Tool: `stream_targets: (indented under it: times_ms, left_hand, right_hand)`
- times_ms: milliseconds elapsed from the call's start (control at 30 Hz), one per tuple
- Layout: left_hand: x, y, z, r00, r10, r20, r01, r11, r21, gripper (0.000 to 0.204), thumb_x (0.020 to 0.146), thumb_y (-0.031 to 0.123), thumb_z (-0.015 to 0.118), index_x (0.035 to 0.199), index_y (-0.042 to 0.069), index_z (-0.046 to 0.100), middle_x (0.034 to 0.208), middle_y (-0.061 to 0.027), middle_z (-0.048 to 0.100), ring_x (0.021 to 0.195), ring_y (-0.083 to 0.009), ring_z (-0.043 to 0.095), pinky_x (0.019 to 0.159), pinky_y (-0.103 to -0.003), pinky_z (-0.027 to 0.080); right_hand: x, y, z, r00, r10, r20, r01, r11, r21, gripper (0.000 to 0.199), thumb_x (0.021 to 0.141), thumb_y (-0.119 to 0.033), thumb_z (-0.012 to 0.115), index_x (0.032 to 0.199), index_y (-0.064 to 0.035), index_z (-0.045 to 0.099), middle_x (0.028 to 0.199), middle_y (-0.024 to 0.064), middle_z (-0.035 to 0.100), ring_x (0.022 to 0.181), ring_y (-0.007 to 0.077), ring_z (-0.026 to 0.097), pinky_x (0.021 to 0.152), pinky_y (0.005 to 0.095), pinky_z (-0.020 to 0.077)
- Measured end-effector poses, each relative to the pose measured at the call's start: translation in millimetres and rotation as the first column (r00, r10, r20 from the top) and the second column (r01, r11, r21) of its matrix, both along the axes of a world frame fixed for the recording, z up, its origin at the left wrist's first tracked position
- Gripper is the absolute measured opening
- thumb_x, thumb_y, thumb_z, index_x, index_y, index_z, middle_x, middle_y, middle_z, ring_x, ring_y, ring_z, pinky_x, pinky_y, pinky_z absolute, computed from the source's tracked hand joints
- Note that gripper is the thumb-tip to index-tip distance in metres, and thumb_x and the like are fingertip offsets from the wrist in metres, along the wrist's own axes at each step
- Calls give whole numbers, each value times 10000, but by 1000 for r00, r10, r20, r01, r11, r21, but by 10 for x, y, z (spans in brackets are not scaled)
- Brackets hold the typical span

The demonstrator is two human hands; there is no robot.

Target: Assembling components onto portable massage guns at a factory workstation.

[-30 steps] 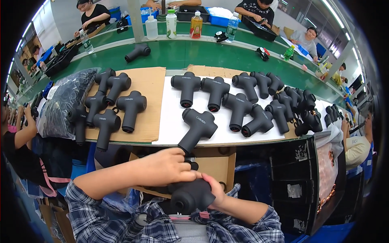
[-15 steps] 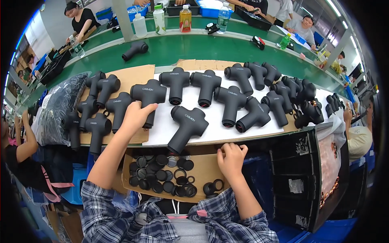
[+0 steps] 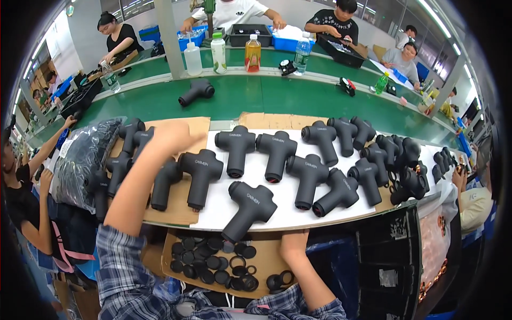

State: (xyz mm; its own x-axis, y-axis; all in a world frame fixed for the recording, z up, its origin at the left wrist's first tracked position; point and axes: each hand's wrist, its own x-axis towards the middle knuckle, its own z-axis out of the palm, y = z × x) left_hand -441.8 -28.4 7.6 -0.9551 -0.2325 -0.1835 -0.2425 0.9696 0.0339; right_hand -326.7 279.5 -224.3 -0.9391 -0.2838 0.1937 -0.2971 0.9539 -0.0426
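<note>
My left hand (image 3: 173,136), slightly blurred, reaches over the cardboard at the table's far left. Its thumb stands out to the side, the other fingers are mostly hidden, and nothing shows in it. Close by lie a dark grey massage gun body (image 3: 200,176) and another gun body (image 3: 166,181) partly behind my forearm. A lone gun body (image 3: 197,92) rests farther off on the green belt. My right hand (image 3: 294,238) goes in under the table edge, so its fingers are hidden. Nearest me on the white sheet, a gun body (image 3: 249,209) lies tilted.
Below the table edge, a cardboard box (image 3: 266,248) holds several black round caps and rings. More gun bodies (image 3: 306,178) cover the sheet. A bulging plastic bag (image 3: 85,162) sits left; a black crate (image 3: 386,245) stands right. Bottles (image 3: 253,53) line the far ledge, with co-workers beyond.
The view has tilted up. My left hand has moved off the gun body, away from me toward the belt. My right hand has slid from the box's edge to under the table edge.
</note>
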Motion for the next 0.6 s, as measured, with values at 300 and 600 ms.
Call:
stream_targets:
  times_ms: [300, 600]
  left_hand:
    - [-1924, -867, -1206, 771, -63, -634, -202, 920, -337, 543, 699, 407, 632, 1087, 45, 515, 939, -144, 615, 860, -281, 606, 734, -370, 491]
    - [-2241, -738, -1038, 978, 34, -204, -46, 998, -54, 518, 700, 365, 634, 1086, 38, 526, 907, -172, 609, 872, -302, 602, 763, -360, 492]
  right_hand:
    - [166, 25, 113, 926, -189, 328, 178, 982, 63, 324, 684, -104, 589, 1002, -43, 584, 1092, 163, 488, 1078, 346, 396, 910, 460, 274]
    - [814, 217, 753, 947, 100, 305, 141, 724, -676, 105, 682, -78, 643, 736, -14, 580, 1013, 182, 536, 994, 299, 488, 859, 380, 361]
